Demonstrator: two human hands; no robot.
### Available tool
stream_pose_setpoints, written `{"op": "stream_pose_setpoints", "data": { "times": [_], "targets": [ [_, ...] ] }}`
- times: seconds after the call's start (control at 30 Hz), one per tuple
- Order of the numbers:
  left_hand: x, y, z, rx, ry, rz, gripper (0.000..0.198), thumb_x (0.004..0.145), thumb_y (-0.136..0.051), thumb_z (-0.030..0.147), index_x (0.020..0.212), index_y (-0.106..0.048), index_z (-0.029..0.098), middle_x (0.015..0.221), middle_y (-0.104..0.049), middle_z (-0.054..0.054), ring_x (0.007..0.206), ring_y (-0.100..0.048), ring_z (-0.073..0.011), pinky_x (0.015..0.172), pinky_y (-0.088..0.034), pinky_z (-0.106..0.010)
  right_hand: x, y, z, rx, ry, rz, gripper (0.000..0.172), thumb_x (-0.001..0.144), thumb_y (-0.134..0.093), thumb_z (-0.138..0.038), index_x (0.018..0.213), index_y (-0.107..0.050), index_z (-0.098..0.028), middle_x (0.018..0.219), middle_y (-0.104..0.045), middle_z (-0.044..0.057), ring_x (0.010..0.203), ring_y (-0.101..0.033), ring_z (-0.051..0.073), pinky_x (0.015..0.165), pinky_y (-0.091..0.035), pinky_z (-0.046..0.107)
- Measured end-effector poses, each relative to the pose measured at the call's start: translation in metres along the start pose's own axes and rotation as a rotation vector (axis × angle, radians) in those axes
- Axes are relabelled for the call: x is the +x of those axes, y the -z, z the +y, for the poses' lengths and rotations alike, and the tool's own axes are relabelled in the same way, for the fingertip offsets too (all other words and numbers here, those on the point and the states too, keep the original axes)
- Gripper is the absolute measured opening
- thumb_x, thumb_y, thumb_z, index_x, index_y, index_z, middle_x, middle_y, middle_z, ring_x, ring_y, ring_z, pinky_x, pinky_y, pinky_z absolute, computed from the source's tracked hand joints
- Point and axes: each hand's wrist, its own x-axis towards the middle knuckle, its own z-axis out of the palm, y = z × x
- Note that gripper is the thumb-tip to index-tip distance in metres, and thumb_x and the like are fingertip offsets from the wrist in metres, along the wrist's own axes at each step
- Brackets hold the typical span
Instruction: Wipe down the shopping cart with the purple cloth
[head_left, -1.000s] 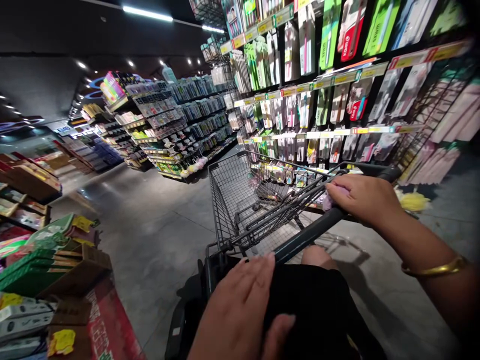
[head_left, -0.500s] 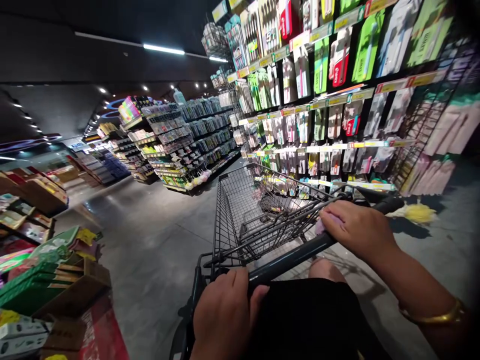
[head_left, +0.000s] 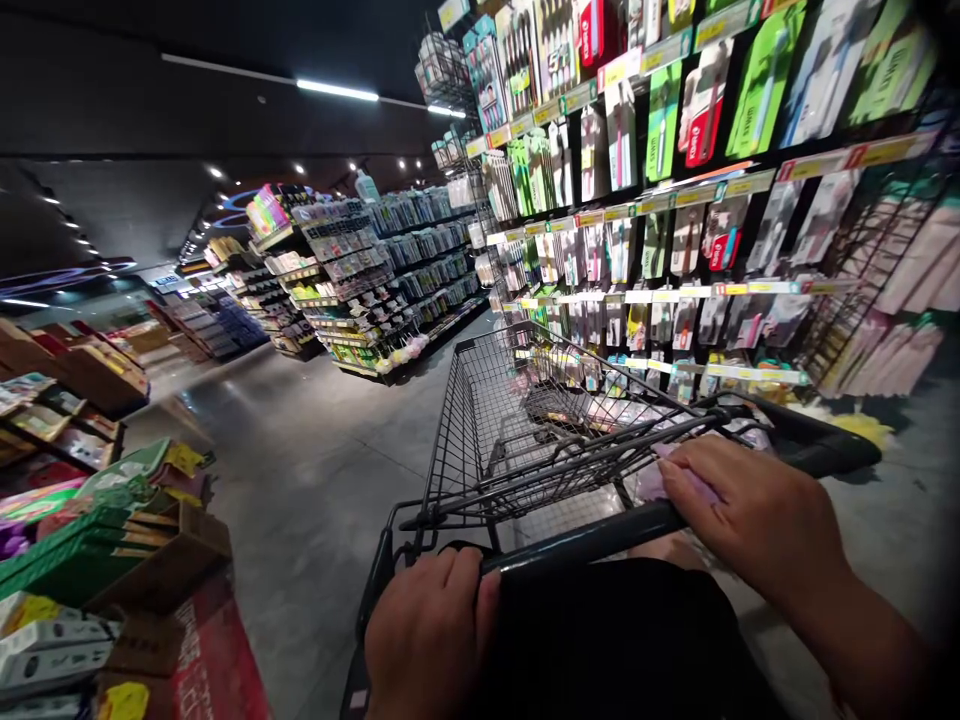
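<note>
A dark grey shopping cart stands right in front of me, its handle (head_left: 585, 538) running across the view below the wire basket (head_left: 459, 425). My left hand (head_left: 424, 625) is closed over the left end of the handle, thumb along its near side. Farther right, my right hand (head_left: 765, 515) is wrapped round the handle. A pale lilac thing (head_left: 701, 487), soft-looking, shows under its thumb and fingers; its kind cannot be made out. The basket's wire mesh shows some items low inside or behind it, too blurred to name.
Racks of packaged toothbrushes (head_left: 761, 85) rise close on the right. Farther off stand shelves (head_left: 341, 270) of small goods. At lower left are a green crate (head_left: 71, 550), a cardboard box (head_left: 169, 560) and white boxes (head_left: 56, 650). Grey floor (head_left: 300, 470) runs between.
The handle's right end and my right hand sit lower and farther right in view. My left hand is slightly farther left. The surroundings have shifted a little rightward; both hands keep their hold.
</note>
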Motion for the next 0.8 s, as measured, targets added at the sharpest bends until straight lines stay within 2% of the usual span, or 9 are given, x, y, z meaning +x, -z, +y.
{"op": "stream_pose_setpoints", "data": {
  "times": [0.07, 0.13, 0.23, 0.3, 0.37, 0.5, 0.57, 0.67, 0.8],
  "targets": [
    [0.0, -0.001, 0.0, -0.001, 0.01, 0.003, 0.031, 0.1, -0.041, 0.033, 0.08, -0.061, 0.023, 0.068, -0.061, 0.0, 0.063, -0.057, -0.0176, 0.061, -0.036, -0.033, 0.002, 0.001, -0.015, 0.009, -0.007, 0.021, 0.025, 0.096, -0.052, -0.036, 0.083, -0.067, -0.02, 0.086, -0.071, 0.005, 0.076, -0.063, 0.019, 0.067, -0.04, 0.032],
    [0.001, -0.002, -0.001, 0.005, 0.017, 0.007, 0.031, 0.1, -0.04, 0.03, 0.079, -0.061, 0.023, 0.067, -0.061, 0.0, 0.062, -0.056, -0.018, 0.061, -0.035, -0.034, 0.007, 0.001, -0.045, 0.063, 0.032, -0.002, 0.023, 0.095, -0.053, -0.033, 0.082, -0.067, -0.021, 0.086, -0.072, 0.005, 0.074, -0.063, 0.019, 0.069, -0.043, 0.033],
    [0.002, -0.004, -0.003, 0.005, -0.013, 0.018, 0.029, 0.1, -0.04, 0.029, 0.082, -0.062, 0.023, 0.067, -0.062, 0.0, 0.062, -0.056, -0.0181, 0.061, -0.035, -0.034, 0.017, 0.001, -0.1, 0.202, 0.221, -0.133, 0.024, 0.097, -0.048, -0.031, 0.084, -0.068, -0.025, 0.096, -0.073, 0.002, 0.082, -0.064, 0.02, 0.077, -0.049, 0.036],
    [0.001, -0.005, -0.007, 0.005, -0.033, 0.02, 0.027, 0.1, -0.041, 0.03, 0.085, -0.062, 0.022, 0.07, -0.064, 0.0, 0.064, -0.057, -0.0181, 0.062, -0.036, -0.033, 0.021, 0.001, -0.119, 0.243, 0.295, -0.214, 0.025, 0.099, -0.046, -0.032, 0.091, -0.069, -0.027, 0.108, -0.072, 0.0, 0.089, -0.064, 0.02, 0.081, -0.051, 0.038],
    [-0.001, -0.006, -0.012, 0.008, -0.044, 0.024, 0.026, 0.1, -0.042, 0.031, 0.087, -0.063, 0.022, 0.071, -0.065, -0.001, 0.065, -0.057, -0.0182, 0.063, -0.036, -0.033, 0.02, 0.001, -0.115, 0.29, 0.266, -0.232, 0.025, 0.099, -0.045, -0.033, 0.094, -0.069, -0.027, 0.108, -0.072, 0.001, 0.088, -0.065, 0.02, 0.079, -0.052, 0.037],
    [-0.004, -0.008, -0.018, 0.001, -0.057, 0.038, 0.026, 0.099, -0.043, 0.033, 0.088, -0.064, 0.022, 0.072, -0.065, -0.001, 0.065, -0.058, -0.0179, 0.063, -0.037, -0.033, 0.01, 0.003, -0.063, 0.281, 0.069, -0.146, 0.025, 0.098, -0.047, -0.035, 0.095, -0.069, -0.023, 0.101, -0.073, 0.005, 0.087, -0.067, 0.021, 0.075, -0.051, 0.034],
    [-0.004, -0.009, -0.018, -0.007, -0.052, 0.034, 0.026, 0.099, -0.043, 0.033, 0.088, -0.064, 0.022, 0.071, -0.065, -0.001, 0.065, -0.058, -0.0176, 0.063, -0.037, -0.033, 0.005, 0.003, -0.049, 0.19, -0.03, -0.087, 0.024, 0.097, -0.05, -0.036, 0.093, -0.069, -0.022, 0.098, -0.073, 0.006, 0.087, -0.068, 0.022, 0.074, -0.05, 0.034],
    [-0.004, -0.01, -0.018, -0.01, -0.033, 0.037, 0.026, 0.099, -0.043, 0.033, 0.087, -0.064, 0.022, 0.073, -0.066, -0.001, 0.066, -0.059, -0.0175, 0.064, -0.038, -0.033, 0.004, -0.002, -0.064, 0.096, -0.038, -0.037, 0.02, 0.094, -0.054, -0.033, 0.091, -0.07, -0.021, 0.099, -0.074, 0.008, 0.089, -0.067, 0.024, 0.078, -0.048, 0.037],
    [-0.008, -0.009, -0.028, -0.02, -0.055, 0.053, 0.025, 0.098, -0.044, 0.032, 0.09, -0.064, 0.022, 0.076, -0.068, -0.001, 0.068, -0.062, -0.0176, 0.064, -0.04, -0.033, 0.007, -0.007, -0.094, 0.206, 0.136, -0.059, 0.015, 0.092, -0.056, -0.027, 0.095, -0.07, -0.021, 0.107, -0.074, 0.008, 0.095, -0.068, 0.023, 0.086, -0.049, 0.038]
  ]
}}
